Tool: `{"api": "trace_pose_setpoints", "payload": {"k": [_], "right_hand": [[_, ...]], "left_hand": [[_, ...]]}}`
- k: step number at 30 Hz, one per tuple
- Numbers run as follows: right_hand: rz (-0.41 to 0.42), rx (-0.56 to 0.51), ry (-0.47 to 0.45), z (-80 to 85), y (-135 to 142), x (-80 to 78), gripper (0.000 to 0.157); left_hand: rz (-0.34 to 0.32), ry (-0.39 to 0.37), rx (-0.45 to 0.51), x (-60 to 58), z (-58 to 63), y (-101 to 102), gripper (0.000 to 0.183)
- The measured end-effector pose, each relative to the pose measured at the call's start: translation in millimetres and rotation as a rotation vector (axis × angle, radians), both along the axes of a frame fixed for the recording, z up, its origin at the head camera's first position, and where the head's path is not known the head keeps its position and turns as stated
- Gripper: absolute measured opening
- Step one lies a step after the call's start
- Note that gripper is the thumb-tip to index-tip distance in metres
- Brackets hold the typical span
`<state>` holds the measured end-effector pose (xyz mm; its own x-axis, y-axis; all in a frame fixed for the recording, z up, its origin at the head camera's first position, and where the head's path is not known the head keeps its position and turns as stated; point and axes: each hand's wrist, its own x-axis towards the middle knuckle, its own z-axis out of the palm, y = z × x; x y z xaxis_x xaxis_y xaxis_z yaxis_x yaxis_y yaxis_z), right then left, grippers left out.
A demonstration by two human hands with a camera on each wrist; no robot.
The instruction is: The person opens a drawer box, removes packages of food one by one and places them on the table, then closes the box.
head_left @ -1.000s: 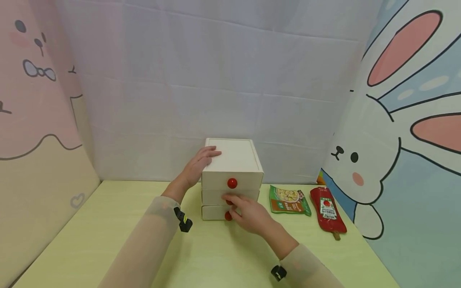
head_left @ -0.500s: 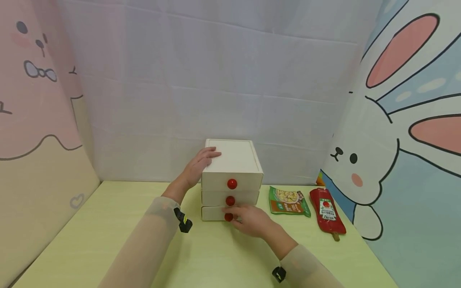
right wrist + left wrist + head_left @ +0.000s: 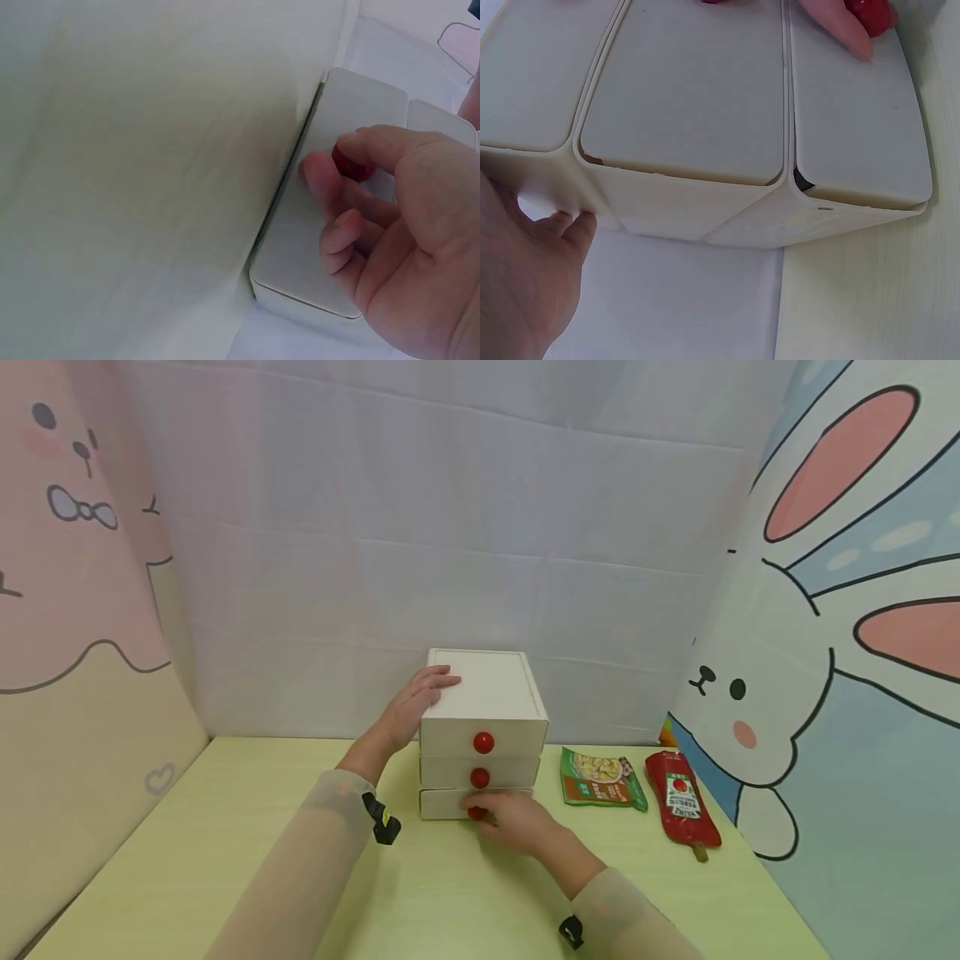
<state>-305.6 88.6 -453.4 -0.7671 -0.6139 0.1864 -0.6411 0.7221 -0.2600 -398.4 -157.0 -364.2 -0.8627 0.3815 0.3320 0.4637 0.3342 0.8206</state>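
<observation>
A small white drawer cabinet stands against the back curtain, with three stacked drawers and red round knobs. My left hand rests on its upper left edge, the fingers laid over the top. My right hand is at the bottom drawer, pinching its red knob between thumb and fingers. The middle knob and the top knob are untouched. In the left wrist view, a dark gap shows at a corner of the bottom drawer front.
To the cabinet's right lies a green and brown food packet. Farther right is a red Heinz ketchup pouch. All stand on a pale yellow-green table. Printed cloths hang at both sides, and a white curtain behind.
My right hand has moved down from beside the middle knob to the bottom knob and now pinches it. The left hand has stayed on the cabinet.
</observation>
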Motion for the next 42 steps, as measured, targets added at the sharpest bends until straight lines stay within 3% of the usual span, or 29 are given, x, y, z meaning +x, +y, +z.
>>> {"api": "trace_pose_setpoints", "payload": {"k": [20, 32, 42], "right_hand": [[-0.014, -0.002, 0.048, -4.5, -3.8, 1.3, 0.02], [0.019, -0.017, 0.113, -4.2, -5.0, 4.2, 0.018], [0.02, -0.033, 0.098, -2.0, -5.3, 5.3, 0.018]], "left_hand": [[-0.004, -0.002, 0.002, 0.7, -0.6, 0.5, 0.054], [-0.007, -0.002, 0.021, 3.4, 2.1, 0.5, 0.053], [-0.015, 0.013, 0.016, 2.5, 1.7, 0.6, 0.053]]}}
